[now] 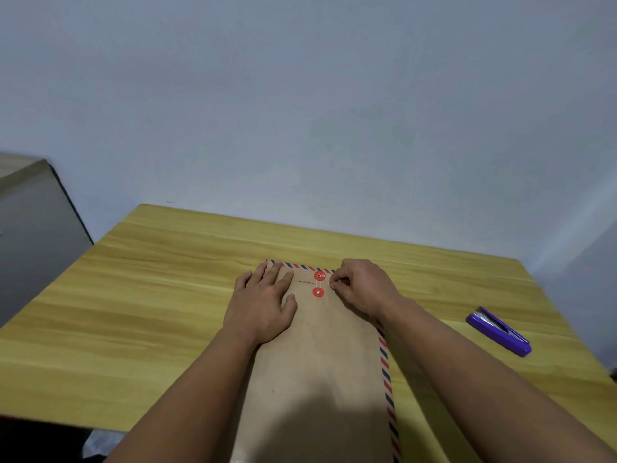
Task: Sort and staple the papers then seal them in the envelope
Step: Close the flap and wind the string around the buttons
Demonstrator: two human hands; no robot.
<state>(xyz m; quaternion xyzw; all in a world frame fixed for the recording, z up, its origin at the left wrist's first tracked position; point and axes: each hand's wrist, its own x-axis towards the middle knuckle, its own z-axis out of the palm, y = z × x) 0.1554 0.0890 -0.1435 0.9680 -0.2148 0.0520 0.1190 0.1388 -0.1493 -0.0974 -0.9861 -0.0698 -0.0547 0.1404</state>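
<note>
A long brown envelope [320,362] with a red and blue striped border lies lengthwise on the wooden table [150,295], its flap folded down at the far end. Two red button discs [319,284] sit one above the other near the flap edge. My left hand [263,305] lies flat on the envelope left of the discs, fingers spread. My right hand [364,289] is just right of the discs, its fingertips pinched on the thin white closure string [329,279] that runs from the upper disc. No papers are visible.
A purple stapler [499,330] lies on the table to the right, apart from the envelope. A grey cabinet [33,235] stands beyond the table's left side. A plain wall is behind the far edge.
</note>
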